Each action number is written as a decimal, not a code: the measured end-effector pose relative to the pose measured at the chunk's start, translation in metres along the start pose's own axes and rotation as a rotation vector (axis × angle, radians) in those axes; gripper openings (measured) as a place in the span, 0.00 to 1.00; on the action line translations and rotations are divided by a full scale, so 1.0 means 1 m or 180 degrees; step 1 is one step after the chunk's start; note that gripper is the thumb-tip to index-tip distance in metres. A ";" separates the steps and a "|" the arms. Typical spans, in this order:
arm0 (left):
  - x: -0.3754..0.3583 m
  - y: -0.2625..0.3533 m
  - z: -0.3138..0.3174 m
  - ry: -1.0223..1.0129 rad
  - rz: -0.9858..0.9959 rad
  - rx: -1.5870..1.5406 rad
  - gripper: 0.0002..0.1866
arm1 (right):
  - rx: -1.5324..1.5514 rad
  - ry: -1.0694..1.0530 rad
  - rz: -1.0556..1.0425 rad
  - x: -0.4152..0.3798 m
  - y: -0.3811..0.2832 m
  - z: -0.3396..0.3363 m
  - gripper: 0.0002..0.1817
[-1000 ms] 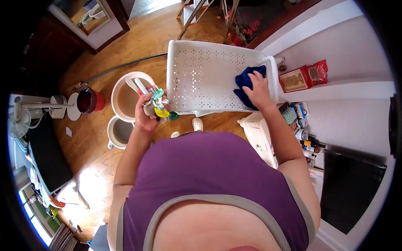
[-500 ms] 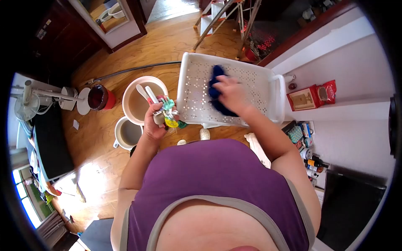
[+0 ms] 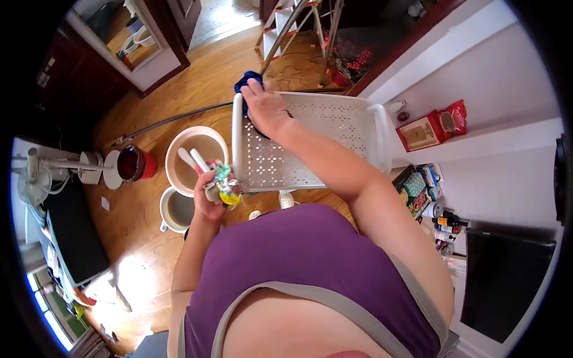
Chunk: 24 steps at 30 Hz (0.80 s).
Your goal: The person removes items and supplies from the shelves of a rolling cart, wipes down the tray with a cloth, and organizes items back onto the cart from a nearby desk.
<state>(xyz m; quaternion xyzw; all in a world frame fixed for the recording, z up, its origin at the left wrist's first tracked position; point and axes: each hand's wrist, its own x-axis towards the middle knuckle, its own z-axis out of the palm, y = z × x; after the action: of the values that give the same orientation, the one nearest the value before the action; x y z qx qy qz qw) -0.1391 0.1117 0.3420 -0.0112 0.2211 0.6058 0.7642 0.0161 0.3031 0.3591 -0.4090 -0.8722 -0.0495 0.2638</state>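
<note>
A white perforated plastic basket (image 3: 237, 161) stands in front of me. At its far left corner my right hand (image 3: 268, 110) presses a dark blue cloth (image 3: 249, 81) over the rim, part of the cloth hidden under the palm. My left hand (image 3: 206, 200), left of the basket, is closed round a bunch of small items (image 3: 224, 182) with white handles and green, clear and yellow plastic bits. Beneath and beyond that hand are a pale pink bucket (image 3: 179, 138) and a white handled pot (image 3: 169, 216), both with cloudy water.
A stepladder (image 3: 271, 45) and a potted plant with red flowers (image 3: 355, 62) stand behind the basket. To the left is a red bin (image 3: 146, 161) with a dark liner. Red packages (image 3: 425, 132) sit on the right ledge, with bottles (image 3: 447, 222) nearer me.
My right hand has moved left and away from me with the blue cloth, from inside the basket to its far left corner. My left hand still holds the bunch. The view has shifted slightly.
</note>
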 end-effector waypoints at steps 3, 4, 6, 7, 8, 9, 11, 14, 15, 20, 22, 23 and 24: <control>-0.003 0.002 0.012 0.0091 0.0031 0.0037 0.14 | -0.0207 -0.0036 0.0143 0.001 0.007 -0.005 0.11; -0.003 0.002 0.014 0.0098 0.0024 0.0009 0.14 | -0.0326 -0.0301 0.0225 0.001 0.015 -0.008 0.12; -0.003 0.001 0.021 0.0044 0.0024 0.0417 0.13 | -0.0532 -0.0709 0.0445 -0.005 0.032 -0.024 0.23; 0.000 0.002 0.015 -0.0036 0.0026 0.0368 0.14 | -0.0614 -0.0770 0.0585 -0.014 0.047 -0.033 0.25; 0.003 0.004 0.010 -0.0038 0.0024 0.0365 0.14 | -0.0554 -0.0783 0.0710 -0.025 0.063 -0.048 0.27; 0.006 0.005 0.006 -0.0054 -0.0006 0.0235 0.15 | -0.0739 -0.0860 0.0943 -0.037 0.080 -0.060 0.29; 0.006 0.006 0.009 0.0063 -0.0026 0.0157 0.16 | -0.1044 -0.0904 0.1484 -0.063 0.112 -0.086 0.29; 0.006 0.005 0.015 0.0137 -0.0120 0.0336 0.16 | -0.1595 -0.0692 0.1530 -0.102 0.167 -0.088 0.13; 0.006 0.003 0.017 0.0329 -0.0125 0.0372 0.16 | -0.1653 -0.0735 0.1606 -0.099 0.164 -0.088 0.12; 0.010 0.006 0.007 0.0069 -0.0112 -0.0045 0.16 | -0.1273 -0.0330 0.0729 -0.064 0.119 -0.050 0.08; 0.007 0.008 0.005 -0.0021 -0.0147 -0.0145 0.16 | -0.0976 -0.0351 0.0230 -0.039 0.071 -0.029 0.07; 0.006 0.006 0.008 -0.0019 -0.0163 -0.0087 0.16 | -0.0989 -0.0256 0.0009 -0.035 0.050 -0.014 0.06; 0.006 0.004 0.010 -0.0016 -0.0183 -0.0028 0.16 | -0.0823 -0.0146 -0.0291 -0.032 0.029 -0.007 0.06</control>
<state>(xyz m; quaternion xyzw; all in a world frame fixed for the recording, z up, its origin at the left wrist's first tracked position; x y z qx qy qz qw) -0.1388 0.1211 0.3499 -0.0194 0.2160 0.5845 0.7819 0.0574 0.2985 0.3451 -0.4005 -0.8820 -0.1640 0.1864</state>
